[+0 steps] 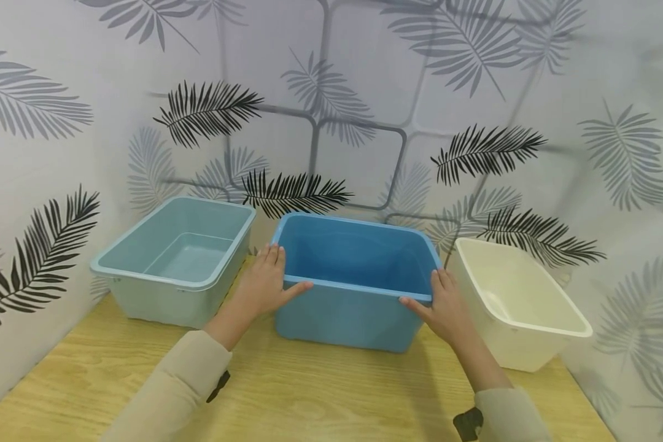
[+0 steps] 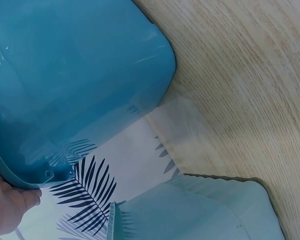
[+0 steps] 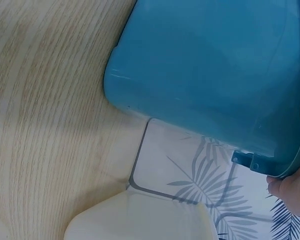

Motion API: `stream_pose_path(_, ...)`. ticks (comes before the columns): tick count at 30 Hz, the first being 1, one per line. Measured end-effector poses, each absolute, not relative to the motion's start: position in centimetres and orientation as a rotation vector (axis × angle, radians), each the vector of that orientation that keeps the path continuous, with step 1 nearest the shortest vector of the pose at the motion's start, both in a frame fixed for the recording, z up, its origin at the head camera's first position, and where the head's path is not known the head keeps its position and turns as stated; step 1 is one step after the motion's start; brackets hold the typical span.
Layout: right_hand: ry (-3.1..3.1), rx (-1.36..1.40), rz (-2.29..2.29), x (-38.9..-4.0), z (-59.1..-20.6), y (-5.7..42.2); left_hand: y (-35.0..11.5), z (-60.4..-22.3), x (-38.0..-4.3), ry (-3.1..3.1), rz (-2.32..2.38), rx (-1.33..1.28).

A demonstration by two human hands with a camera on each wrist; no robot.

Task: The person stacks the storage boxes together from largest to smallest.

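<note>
A deep blue plastic tub (image 1: 342,313) stands in the middle, its inside facing up and no contents visible. My left hand (image 1: 266,279) grips its left rim near the front corner, the thumb lying along the front rim. At the opposite front corner my right hand (image 1: 444,304) grips the rim in the same way. In the left wrist view, the fingers (image 2: 20,202) bend around the rim beside the tub wall (image 2: 90,65). Fingertips (image 3: 275,186) reach under the rim in the right wrist view, close to a small tab on the tub (image 3: 245,159).
To the left stands a pale blue-green tub (image 1: 160,298), and to the right a cream tub (image 1: 522,344). All rest on a wood-grain table (image 1: 320,393). Behind them rises a backdrop (image 1: 359,166) with feather and leaf prints, close to the tubs' backs.
</note>
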State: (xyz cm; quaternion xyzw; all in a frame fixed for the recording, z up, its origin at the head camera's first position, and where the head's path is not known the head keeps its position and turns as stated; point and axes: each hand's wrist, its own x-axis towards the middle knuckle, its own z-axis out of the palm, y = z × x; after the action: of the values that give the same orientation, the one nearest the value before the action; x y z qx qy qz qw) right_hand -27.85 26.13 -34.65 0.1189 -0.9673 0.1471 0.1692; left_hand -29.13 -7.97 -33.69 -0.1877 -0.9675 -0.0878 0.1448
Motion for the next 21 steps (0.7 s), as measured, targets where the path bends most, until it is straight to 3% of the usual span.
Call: stream_pose_path(21,-2.7,0.327,0.387,-26.6,-35.0,26.0,-8.1,-34.1,-27.8,-2.722,-0.239,-0.553)
